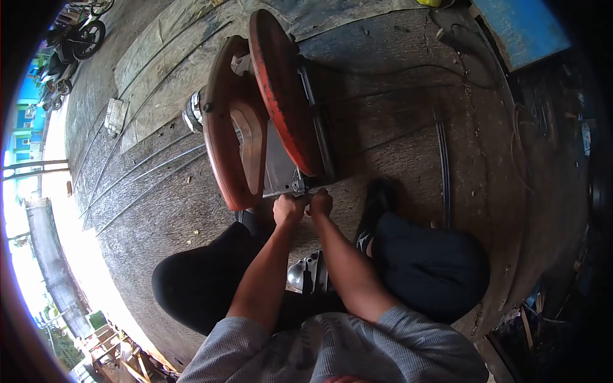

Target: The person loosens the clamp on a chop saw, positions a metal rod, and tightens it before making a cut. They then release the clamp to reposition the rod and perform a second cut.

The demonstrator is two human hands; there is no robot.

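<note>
Two bare hands meet at the near lower corner of a large machine that stands on a worn, grey, dusty concrete floor. This machine is a cut-off saw with a rust-red round blade guard, a curved reddish-brown handle loop and a dull silver metal plate between them. Its long axis runs away from the person, from the hands up toward the top of the view, leaning slightly left. The left hand is clenched around a small metal fitting at the bottom edge of the silver plate. The right hand sits just beside it, touching the left, fingers curled at the same spot; what its grip encloses cannot be told. Both hands are equally near, directly below the saw's near end. The person crouches, dark-trousered knees spread to either side of the forearms, one black shoe just right of the hands. Thin metal rods lie on the floor to the left, and parked motorbikes stand at the far upper left.
</note>
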